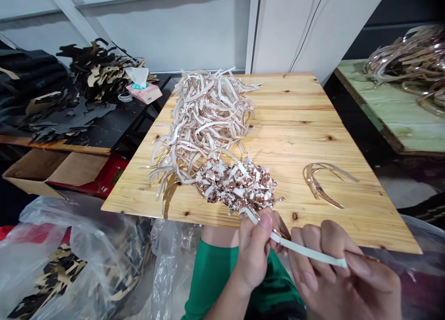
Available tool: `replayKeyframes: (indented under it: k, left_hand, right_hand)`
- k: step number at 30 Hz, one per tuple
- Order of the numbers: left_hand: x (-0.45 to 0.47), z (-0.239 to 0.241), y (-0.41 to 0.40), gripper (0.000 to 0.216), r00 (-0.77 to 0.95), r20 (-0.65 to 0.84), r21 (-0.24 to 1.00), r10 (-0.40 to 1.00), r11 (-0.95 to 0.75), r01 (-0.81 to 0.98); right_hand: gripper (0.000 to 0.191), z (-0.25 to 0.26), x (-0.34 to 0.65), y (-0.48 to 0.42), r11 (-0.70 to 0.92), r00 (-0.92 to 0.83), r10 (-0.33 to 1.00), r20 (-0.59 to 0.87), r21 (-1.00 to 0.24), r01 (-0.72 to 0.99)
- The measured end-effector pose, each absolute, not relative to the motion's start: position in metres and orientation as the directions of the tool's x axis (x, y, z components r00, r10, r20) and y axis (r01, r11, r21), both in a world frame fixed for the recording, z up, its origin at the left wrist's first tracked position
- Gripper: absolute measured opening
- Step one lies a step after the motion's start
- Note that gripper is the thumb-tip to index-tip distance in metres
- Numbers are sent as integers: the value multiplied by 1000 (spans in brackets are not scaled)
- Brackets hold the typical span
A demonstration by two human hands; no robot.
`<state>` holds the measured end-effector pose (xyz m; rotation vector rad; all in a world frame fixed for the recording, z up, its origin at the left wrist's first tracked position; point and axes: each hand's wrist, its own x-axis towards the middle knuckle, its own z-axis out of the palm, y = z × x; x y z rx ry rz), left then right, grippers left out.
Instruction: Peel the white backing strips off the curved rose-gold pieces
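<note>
A narrow strip (313, 253), white on the side facing me, stretches between my two hands over the table's front edge. My left hand (255, 246) pinches it with thumb and fingers close to the pile of small shiny rose-gold scraps (239, 185). Closed around the strip's other end is my right hand (340, 269), thumb nearest me. Behind the scraps lies a tangled heap of curled white and rose-gold strips (212, 111). A few bent rose-gold strips (314, 185) rest apart on the right of the table.
The wooden tabletop (285, 134) ends just in front of my legs. At left, a black table (107, 130) bears dark cut scraps and a tissue box (146, 92). Below are a cardboard box (34, 171) and plastic bags (86, 246). Another table (392, 106) with strips stands right.
</note>
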<state>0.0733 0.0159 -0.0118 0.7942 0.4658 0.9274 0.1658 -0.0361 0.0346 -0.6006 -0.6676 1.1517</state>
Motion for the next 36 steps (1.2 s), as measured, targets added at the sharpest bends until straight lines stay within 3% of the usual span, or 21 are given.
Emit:
replayKeyframes:
  k: [10,14,17,20,23,25,26,28,31,33,36]
  left_hand:
    - [72,-16,21,69,522,-61,764,851,376,-524]
    - [76,-17,21,63,531,-29,678,847,407,-612]
    - [80,-16,21,60,539,0,599,843,431,-675]
    - [80,-11,18,58,508,45,582,860,391,-713]
    - [75,-5,16,57,451,97,621,887,300,-724]
    - [71,-3,15,57,443,119,648,889,268,-712]
    - [69,-2,14,57,451,123,655,884,269,-706]
    - [67,-3,12,58,477,111,666,872,292,-687]
    - [67,-2,5,56,508,108,634,854,335,-698]
    - [67,2,-1,55,495,210,580,843,300,-757]
    - [68,13,-8,55,425,344,520,837,207,-829]
  right_hand:
    - [44,38,165,-23,258,217,964,153,-732,-630]
    - [49,40,169,-29,290,285,952,111,-627,-723]
    - [41,39,177,-35,370,398,915,68,-537,-758]
    - [29,39,180,-37,390,460,888,22,-568,-725]
    - [23,36,175,-32,407,520,851,78,-723,-558]
    - [16,30,171,-27,441,639,743,199,-864,-243]
    - [24,25,169,-24,409,669,690,277,-912,-45]
    - [33,13,170,-16,289,613,689,387,-922,257]
    - [37,-8,176,1,282,367,856,365,-924,259]
    - [41,-20,179,12,304,346,854,388,-913,272]
    - [57,-35,178,23,336,326,795,511,-819,465]
